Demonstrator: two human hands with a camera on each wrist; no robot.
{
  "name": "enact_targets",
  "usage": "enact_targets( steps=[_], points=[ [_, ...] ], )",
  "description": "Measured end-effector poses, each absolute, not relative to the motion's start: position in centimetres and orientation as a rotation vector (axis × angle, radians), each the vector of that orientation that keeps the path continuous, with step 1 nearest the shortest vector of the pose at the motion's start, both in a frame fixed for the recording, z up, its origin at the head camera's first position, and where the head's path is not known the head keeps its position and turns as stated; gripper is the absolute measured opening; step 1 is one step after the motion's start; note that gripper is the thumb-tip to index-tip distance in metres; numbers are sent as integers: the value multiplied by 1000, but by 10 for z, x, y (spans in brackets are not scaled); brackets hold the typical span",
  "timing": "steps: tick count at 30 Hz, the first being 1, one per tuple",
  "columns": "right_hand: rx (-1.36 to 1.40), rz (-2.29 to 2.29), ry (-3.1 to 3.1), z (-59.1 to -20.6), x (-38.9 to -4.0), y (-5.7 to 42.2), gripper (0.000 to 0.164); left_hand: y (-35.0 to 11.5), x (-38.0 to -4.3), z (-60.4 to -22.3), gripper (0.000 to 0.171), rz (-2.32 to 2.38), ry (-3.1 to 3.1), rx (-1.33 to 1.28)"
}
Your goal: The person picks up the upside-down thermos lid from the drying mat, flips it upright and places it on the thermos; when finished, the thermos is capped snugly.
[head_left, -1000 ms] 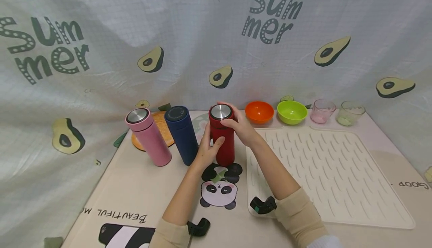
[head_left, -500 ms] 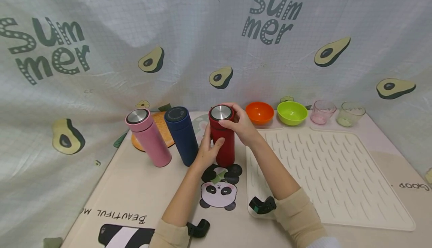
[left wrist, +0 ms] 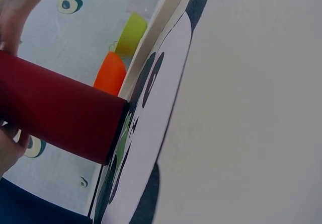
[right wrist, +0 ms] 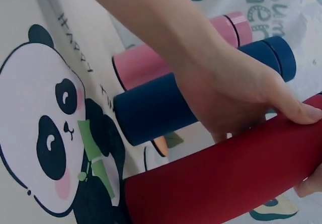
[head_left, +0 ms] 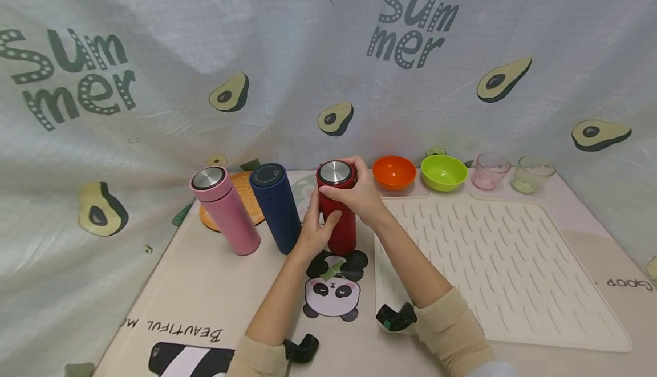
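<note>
A red thermos bottle (head_left: 343,231) with a steel-topped lid (head_left: 336,173) stands upright on the printed table. My left hand (head_left: 312,233) grips its body from the left, thumb across the front. Higher up, my right hand (head_left: 365,195) holds the lid, with the thumb in front and the other fingers mostly hidden behind. Just left of my left hand stands a blue thermos bottle (head_left: 278,211), and beyond it a pink one (head_left: 231,214). In the right wrist view, the left hand (right wrist: 231,85) reaches to the red bottle in front of the blue and pink ones.
At the back right are an orange bowl (head_left: 394,173), a green bowl (head_left: 444,173), a pink glass (head_left: 490,171) and a greenish glass (head_left: 532,174). A cream ridged mat (head_left: 493,263) covers the right side. An orange round piece (head_left: 250,194) lies behind the pink and blue bottles.
My right hand has turned around the lid, its thumb sliding left across the front. My left hand and the red thermos bottle stay nearly in place.
</note>
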State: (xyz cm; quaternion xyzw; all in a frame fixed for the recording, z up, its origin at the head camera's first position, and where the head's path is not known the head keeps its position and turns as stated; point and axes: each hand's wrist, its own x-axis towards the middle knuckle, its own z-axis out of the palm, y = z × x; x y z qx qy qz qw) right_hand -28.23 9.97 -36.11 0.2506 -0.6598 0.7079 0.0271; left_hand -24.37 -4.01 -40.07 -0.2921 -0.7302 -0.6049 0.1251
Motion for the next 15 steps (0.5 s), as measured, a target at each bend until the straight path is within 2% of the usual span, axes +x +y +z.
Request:
enact_targets(
  steps=[7, 15],
  points=[
    [921, 2252, -2000, -360, -284, 106, 58, -38, -246, -399, 61, -1725, -2101, -884],
    [769, 2191, -1995, -362, -279, 97, 56, -39, -241, -398, 66, -1702, -2161, -814]
  ],
)
